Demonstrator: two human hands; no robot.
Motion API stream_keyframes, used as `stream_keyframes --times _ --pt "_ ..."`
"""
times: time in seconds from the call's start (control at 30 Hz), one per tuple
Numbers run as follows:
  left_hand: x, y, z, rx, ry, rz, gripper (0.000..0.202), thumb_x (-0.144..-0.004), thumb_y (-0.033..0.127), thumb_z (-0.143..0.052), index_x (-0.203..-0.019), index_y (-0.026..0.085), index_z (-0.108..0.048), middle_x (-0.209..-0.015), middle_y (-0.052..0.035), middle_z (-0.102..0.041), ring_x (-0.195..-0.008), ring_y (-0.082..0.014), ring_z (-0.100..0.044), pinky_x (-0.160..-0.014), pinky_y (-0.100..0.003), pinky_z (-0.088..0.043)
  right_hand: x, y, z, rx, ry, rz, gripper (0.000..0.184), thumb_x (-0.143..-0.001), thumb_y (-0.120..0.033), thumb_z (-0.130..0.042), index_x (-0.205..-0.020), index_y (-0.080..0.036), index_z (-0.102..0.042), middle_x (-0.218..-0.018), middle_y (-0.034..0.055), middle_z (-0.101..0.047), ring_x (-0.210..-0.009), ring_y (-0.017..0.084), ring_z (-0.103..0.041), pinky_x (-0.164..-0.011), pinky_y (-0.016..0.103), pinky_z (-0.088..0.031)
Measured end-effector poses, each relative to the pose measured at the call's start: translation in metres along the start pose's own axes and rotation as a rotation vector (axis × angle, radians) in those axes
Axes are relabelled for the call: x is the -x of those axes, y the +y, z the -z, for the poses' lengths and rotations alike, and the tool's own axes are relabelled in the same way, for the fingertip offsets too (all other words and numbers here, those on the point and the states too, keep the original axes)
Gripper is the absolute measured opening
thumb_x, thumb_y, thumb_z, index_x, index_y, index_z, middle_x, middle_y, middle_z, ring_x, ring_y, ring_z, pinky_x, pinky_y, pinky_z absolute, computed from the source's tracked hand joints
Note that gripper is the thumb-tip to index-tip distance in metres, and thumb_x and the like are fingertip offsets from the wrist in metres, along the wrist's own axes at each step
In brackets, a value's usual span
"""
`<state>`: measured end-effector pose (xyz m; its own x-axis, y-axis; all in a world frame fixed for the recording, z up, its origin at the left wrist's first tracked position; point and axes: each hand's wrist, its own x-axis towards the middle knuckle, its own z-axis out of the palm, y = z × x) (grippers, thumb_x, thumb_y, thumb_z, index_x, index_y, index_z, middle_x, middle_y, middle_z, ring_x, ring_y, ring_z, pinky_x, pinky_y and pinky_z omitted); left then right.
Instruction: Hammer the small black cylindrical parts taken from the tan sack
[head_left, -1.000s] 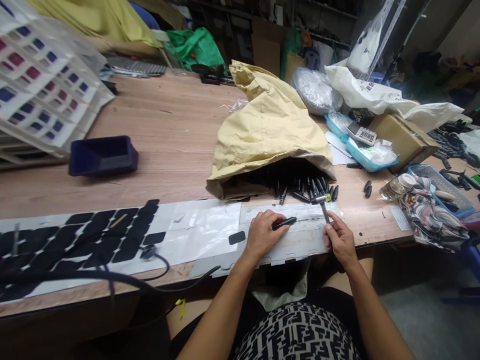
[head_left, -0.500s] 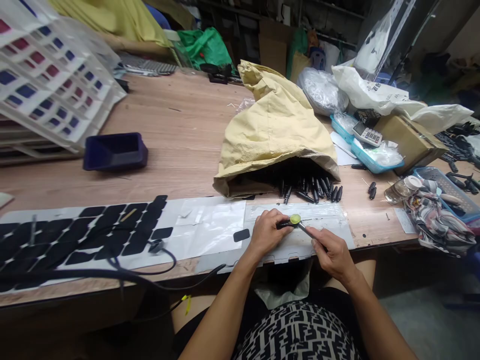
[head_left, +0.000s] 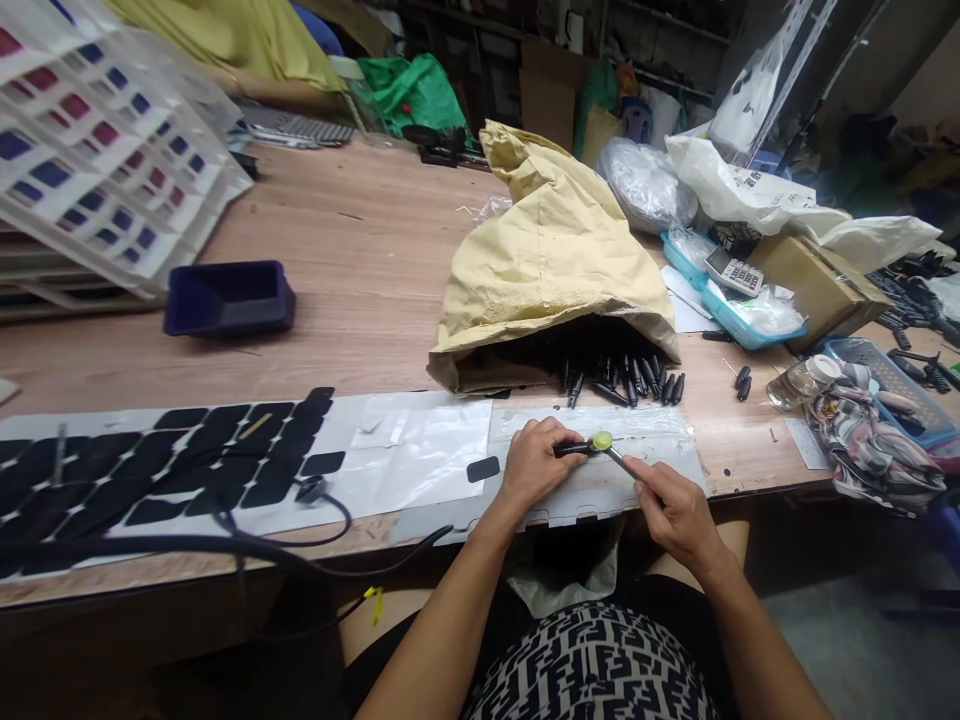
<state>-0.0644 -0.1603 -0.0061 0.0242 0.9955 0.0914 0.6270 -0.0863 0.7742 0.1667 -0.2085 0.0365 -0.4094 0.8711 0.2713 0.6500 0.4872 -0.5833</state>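
My left hand (head_left: pixel 534 466) is closed on a small black pen-like part (head_left: pixel 571 449), pinning it flat on a clear plastic sheet (head_left: pixel 652 425) at the table's near edge. My right hand (head_left: pixel 670 510) grips the handle of a small hammer (head_left: pixel 606 446), whose yellow-green head rests on the end of the black part. Just beyond, several more black parts (head_left: pixel 630 378) spill from the mouth of a tan paper sack (head_left: pixel 551 255).
A dark blue tray (head_left: pixel 229 297) sits to the left on the wooden table (head_left: pixel 360 250). Black pads on a white sheet (head_left: pixel 187 470) and a black cable (head_left: pixel 225 545) lie along the near edge. Baskets, a calculator (head_left: pixel 733 270), a cardboard box and bags crowd the right.
The hammer was raised upright a second ago; my right hand has swung it down, and its head now sits on the black part. My left hand has kept the part in place.
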Motion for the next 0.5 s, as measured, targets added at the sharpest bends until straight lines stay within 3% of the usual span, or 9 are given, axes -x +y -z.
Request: stream_keyframes --times 0.13,0.23,0.3,0.37,0.5 --pt "0.0 0.002 0.001 0.004 -0.012 0.009 0.012 -0.074 0.022 -0.076 -0.085 0.027 -0.077 -0.088 -0.0002 -0.071 -0.092 -0.0237 -0.056 -0.087 -0.04 -0.043 0.0 0.006 0.002 -0.074 0.0 -0.041 0.043 -0.097 -0.018 -0.05 -0.136 -0.03 -0.064 -0.102 0.0065 -0.073 -0.092 0.023 -0.07 -0.086 0.038 -0.057" --pt "0.0 0.001 0.001 -0.006 -0.015 0.008 0.012 -0.075 0.023 -0.076 -0.086 0.027 -0.076 -0.089 -0.0004 -0.07 -0.092 -0.0238 -0.055 -0.086 -0.04 -0.043 -0.006 0.014 0.002 -0.232 0.086 -0.126 0.039 -0.095 -0.023 -0.056 -0.132 -0.029 -0.067 -0.113 0.0067 -0.072 -0.101 0.025 -0.068 -0.09 0.041 -0.057" --pt "0.0 0.0 0.001 -0.017 -0.02 0.004 0.012 -0.076 0.024 -0.075 -0.088 0.027 -0.076 -0.09 -0.0007 -0.07 -0.093 -0.0241 -0.055 -0.086 -0.04 -0.043 -0.012 0.021 0.001 -0.384 0.148 -0.252 0.037 -0.093 -0.029 -0.06 -0.13 -0.027 -0.067 -0.099 0.0055 -0.071 -0.079 0.02 -0.068 -0.069 0.034 -0.059" --pt "0.0 -0.001 0.002 -0.019 -0.027 -0.01 0.013 -0.077 0.025 -0.074 -0.09 0.027 -0.076 -0.091 -0.0009 -0.07 -0.094 -0.0242 -0.054 -0.088 -0.041 -0.042 -0.019 0.03 0.0 -0.585 0.171 -0.39 0.041 -0.093 -0.036 -0.061 -0.132 -0.024 -0.063 -0.081 0.0003 -0.065 -0.052 0.012 -0.055 -0.044 0.025 -0.049" --pt "0.008 0.001 0.008 0.073 -0.099 -0.165 0.015 -0.081 0.027 -0.072 -0.096 0.027 -0.075 -0.092 -0.0014 -0.068 -0.095 -0.023 -0.054 -0.094 -0.041 -0.041 -0.03 0.043 0.003 -0.852 0.269 -0.542 0.047 -0.086 -0.038 -0.065 -0.13 -0.023 -0.057 -0.073 -0.0049 -0.059 -0.044 0.008 -0.048 -0.037 0.02 -0.038"
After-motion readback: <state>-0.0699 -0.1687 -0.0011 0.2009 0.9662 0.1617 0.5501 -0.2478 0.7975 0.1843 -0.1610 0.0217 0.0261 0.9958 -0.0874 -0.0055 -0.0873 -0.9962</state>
